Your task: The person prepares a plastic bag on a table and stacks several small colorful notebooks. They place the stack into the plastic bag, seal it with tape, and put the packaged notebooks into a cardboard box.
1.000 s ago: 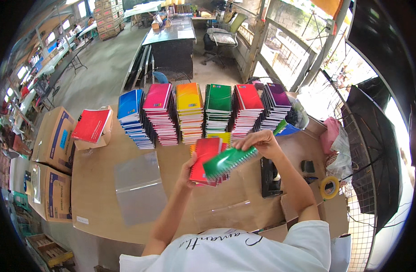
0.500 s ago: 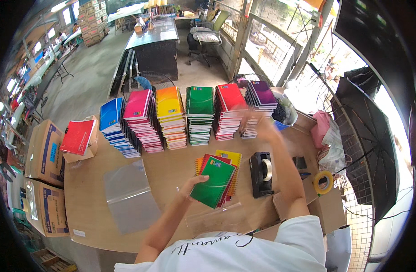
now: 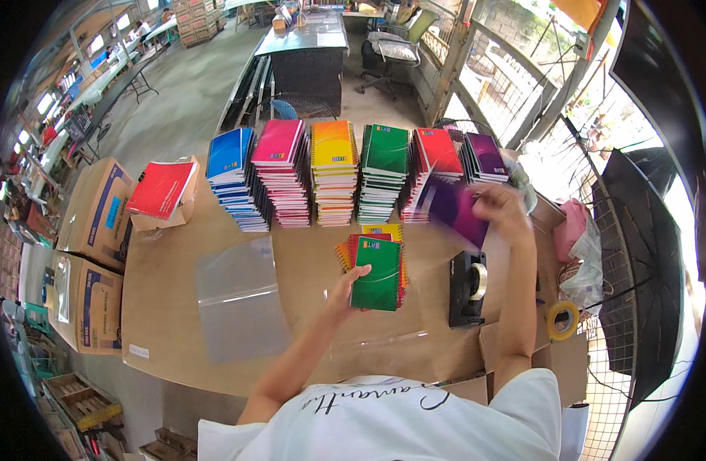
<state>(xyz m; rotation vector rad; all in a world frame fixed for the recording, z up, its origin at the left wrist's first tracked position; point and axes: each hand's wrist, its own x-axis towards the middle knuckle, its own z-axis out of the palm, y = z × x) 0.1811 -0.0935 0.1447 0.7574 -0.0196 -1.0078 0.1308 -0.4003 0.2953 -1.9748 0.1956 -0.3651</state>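
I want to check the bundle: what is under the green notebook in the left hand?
From under the green notebook, a red notebook and a yellow notebook protrude; the rest is covered.

Cartons (image 3: 85, 211): are standing close together near 9 o'clock.
Desk (image 3: 308, 44): is standing between 11 and 12 o'clock.
Office chair (image 3: 395, 51): is standing just past 12 o'clock.
Black umbrella (image 3: 643, 284): is spreading open near 3 o'clock.

A grey concrete floor (image 3: 185, 88) stretched toward the far left past long tables (image 3: 99, 89) and small bright windows (image 3: 98, 44), while a dark desk (image 3: 310, 86) and wheeled chair (image 3: 397, 51) stood far off, and daylight poured through framed openings (image 3: 497, 75) on the right.
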